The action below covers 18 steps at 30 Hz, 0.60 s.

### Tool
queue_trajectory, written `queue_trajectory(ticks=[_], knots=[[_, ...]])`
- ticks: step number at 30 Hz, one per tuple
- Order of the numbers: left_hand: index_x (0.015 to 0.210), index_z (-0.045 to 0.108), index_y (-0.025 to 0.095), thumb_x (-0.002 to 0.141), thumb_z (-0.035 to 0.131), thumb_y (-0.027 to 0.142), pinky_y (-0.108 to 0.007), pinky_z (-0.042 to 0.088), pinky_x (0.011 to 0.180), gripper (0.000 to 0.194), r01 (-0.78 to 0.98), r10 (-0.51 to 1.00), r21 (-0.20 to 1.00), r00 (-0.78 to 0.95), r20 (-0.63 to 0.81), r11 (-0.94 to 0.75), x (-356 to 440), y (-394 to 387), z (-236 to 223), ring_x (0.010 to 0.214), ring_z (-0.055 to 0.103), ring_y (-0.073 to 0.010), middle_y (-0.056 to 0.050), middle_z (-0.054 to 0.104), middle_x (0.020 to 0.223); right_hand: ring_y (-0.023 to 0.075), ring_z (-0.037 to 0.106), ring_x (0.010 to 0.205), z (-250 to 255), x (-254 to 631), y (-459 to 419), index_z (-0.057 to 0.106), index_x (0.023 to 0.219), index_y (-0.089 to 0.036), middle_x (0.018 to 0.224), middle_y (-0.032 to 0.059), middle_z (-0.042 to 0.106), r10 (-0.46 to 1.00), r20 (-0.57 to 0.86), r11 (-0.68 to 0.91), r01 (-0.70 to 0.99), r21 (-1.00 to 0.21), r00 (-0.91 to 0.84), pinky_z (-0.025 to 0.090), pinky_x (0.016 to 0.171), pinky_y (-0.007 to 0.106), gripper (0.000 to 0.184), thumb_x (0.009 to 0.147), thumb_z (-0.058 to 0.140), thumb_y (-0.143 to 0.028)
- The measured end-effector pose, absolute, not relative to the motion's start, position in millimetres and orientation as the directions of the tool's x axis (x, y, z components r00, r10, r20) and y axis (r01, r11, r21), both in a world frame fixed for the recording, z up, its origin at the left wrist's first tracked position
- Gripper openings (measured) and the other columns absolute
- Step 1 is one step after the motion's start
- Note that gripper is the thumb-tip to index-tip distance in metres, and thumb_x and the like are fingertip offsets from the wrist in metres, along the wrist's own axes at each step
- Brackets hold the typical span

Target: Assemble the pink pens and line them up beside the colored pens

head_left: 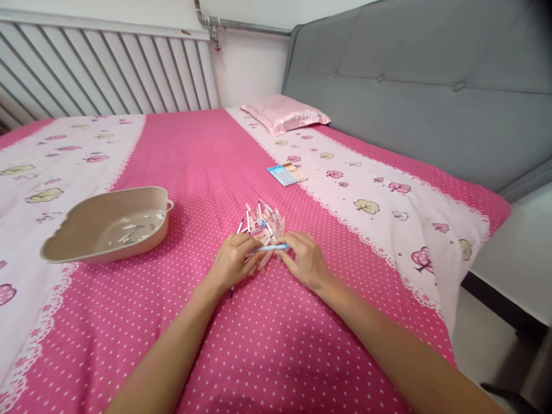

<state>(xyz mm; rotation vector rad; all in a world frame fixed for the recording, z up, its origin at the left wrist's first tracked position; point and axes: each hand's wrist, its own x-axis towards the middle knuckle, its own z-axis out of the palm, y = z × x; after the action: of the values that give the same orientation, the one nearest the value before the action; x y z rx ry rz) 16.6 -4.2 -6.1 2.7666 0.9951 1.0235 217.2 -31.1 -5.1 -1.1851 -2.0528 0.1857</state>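
A light-blue pen lies sideways between my two hands. The fingers of my left hand pinch its paler left end. At the blue right end, my right hand grips it between thumb and fingers. Just beyond and beneath the hands, a loose heap of pen parts spreads over the bedspread, with pink barrels and thin white refills with dark tips. Farther off, a tidy row of pens lies side by side, blue ones on the left and orange-brown ones on the right.
At the left stands a beige plastic basin with small white and grey pieces in it. The pink dotted bedspread covers the bed. A pink pillow rests near the grey headboard. A white radiator runs along the far wall.
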Motion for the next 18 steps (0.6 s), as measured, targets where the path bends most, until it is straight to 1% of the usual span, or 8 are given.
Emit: queue_trajectory(ticks=[4, 9, 15, 18], knots=[[0.090, 0.062, 0.017, 0.088, 0.053, 0.028, -0.029, 0.042, 0.066, 0.015, 0.559, 0.567, 0.221, 0.579, 0.585, -0.799, 15.9, -3.3, -7.6, 0.068, 0.056, -0.0157, -0.004, 0.063, 0.074, 0.0207, 0.058, 0.082, -4.1, 216.8, -31.8, 0.060, 0.091, -0.019, 0.089, 0.0049, 0.066, 0.810, 0.502, 0.551, 0.685, -0.477, -0.302, 0.042, 0.076, 0.034, 0.007, 0.086, 0.056, -0.023], [0.088, 0.063, 0.017, 0.087, 0.055, 0.028, -0.029, 0.043, 0.067, 0.013, 0.567, 0.573, 0.226, 0.564, 0.595, -0.792, 15.2, -2.7, -8.2, 0.071, 0.058, -0.0164, -0.005, 0.064, 0.076, 0.0210, 0.058, 0.086, -3.4, 215.0, -31.5, 0.061, 0.091, -0.018, 0.092, 0.0066, 0.066, 0.810, 0.497, 0.556, 0.674, -0.486, -0.310, 0.043, 0.078, 0.034, 0.015, 0.090, 0.051, -0.028], [0.086, 0.063, 0.016, 0.085, 0.058, 0.028, -0.029, 0.044, 0.069, 0.013, 0.563, 0.568, 0.233, 0.544, 0.618, -0.793, 14.6, -2.8, -9.4, 0.073, 0.058, -0.0170, -0.006, 0.065, 0.078, 0.0193, 0.059, 0.083, -4.2, 213.8, -31.3, 0.064, 0.084, -0.017, 0.089, 0.0056, 0.065, 0.815, 0.482, 0.550, 0.689, -0.472, -0.320, 0.043, 0.076, 0.033, 0.023, 0.093, 0.046, -0.030], [0.087, 0.063, 0.016, 0.085, 0.058, 0.027, -0.030, 0.044, 0.070, 0.012, 0.565, 0.568, 0.230, 0.544, 0.618, -0.792, 14.7, -3.4, -9.0, 0.074, 0.058, -0.0174, -0.007, 0.065, 0.078, 0.0197, 0.059, 0.088, -3.4, 213.7, -31.6, 0.064, 0.091, -0.017, 0.095, 0.0066, 0.066, 0.815, 0.492, 0.549, 0.683, -0.482, -0.308, 0.043, 0.079, 0.035, 0.022, 0.093, 0.045, -0.029]])
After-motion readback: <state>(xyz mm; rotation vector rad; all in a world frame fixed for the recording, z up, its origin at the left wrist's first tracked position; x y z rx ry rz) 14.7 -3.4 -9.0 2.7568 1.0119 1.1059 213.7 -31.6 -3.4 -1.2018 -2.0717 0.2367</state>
